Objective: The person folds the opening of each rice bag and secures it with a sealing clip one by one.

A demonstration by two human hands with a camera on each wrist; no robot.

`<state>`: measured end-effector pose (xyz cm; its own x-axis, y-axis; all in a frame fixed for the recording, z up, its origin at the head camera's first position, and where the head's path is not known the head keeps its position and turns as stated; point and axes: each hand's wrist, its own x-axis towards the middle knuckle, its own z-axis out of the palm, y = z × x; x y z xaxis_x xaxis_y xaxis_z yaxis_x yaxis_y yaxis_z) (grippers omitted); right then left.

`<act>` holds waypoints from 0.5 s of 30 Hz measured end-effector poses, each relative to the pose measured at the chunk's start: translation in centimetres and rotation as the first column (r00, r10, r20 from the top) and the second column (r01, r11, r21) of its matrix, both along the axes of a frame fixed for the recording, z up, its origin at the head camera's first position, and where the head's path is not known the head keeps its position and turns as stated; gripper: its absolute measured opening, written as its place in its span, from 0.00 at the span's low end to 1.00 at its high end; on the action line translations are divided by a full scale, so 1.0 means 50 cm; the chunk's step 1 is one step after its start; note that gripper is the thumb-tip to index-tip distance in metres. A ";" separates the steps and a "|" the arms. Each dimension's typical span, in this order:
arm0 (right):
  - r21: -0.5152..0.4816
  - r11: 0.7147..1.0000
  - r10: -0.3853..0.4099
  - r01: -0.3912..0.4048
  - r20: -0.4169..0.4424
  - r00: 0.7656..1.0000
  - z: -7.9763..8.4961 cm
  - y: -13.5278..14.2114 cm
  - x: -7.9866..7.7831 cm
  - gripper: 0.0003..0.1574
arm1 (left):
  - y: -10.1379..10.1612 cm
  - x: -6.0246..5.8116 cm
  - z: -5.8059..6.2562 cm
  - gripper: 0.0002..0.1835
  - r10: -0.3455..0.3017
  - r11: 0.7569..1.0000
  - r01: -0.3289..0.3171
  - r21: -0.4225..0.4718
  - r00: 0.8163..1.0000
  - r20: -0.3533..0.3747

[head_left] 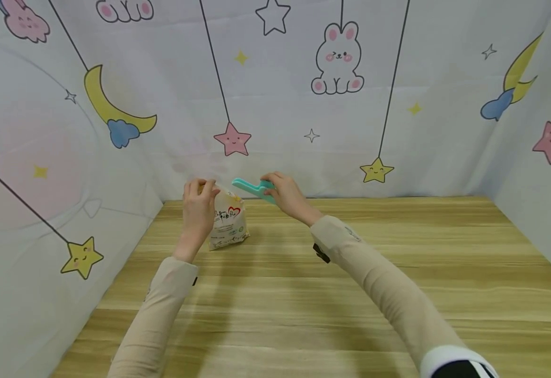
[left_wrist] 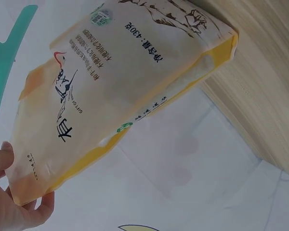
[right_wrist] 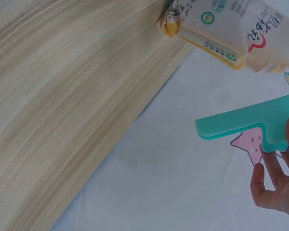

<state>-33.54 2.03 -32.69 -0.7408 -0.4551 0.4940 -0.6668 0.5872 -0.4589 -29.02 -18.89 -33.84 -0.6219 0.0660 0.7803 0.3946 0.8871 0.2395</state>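
A cream and yellow food bag (head_left: 229,224) with printed lettering stands upright toward the back left of the wooden table. My left hand (head_left: 198,207) pinches its top corner between thumb and fingers, as the left wrist view shows with the bag (left_wrist: 111,72) reaching down to the wood. In my right hand (head_left: 290,195) is a turquoise bag clip (head_left: 251,187), gripped by its short handle. The clip's long bar (right_wrist: 241,118) points toward the bag, apart from it in the right wrist view. Thumb and fingertips of the right hand (right_wrist: 282,190) press on the handle.
A light wood table (head_left: 332,294) spreads beneath both arms. White fabric (head_left: 280,105) printed with stars, moons and rabbits hangs behind it and along both sides, close behind the bag.
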 end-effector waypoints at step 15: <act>-0.116 0.991 0.085 -0.072 0.109 0.990 0.000 -0.034 -0.016 0.13 | -0.007 0.004 0.001 0.14 -0.005 1.000 0.005 0.015 1.000 0.030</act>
<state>-34.33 0.33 -32.67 -0.7590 -0.4612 0.4596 -0.6488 0.4761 -0.5936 -28.83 -19.24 -33.78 -0.6451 0.0581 0.7619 0.3915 0.8814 0.2643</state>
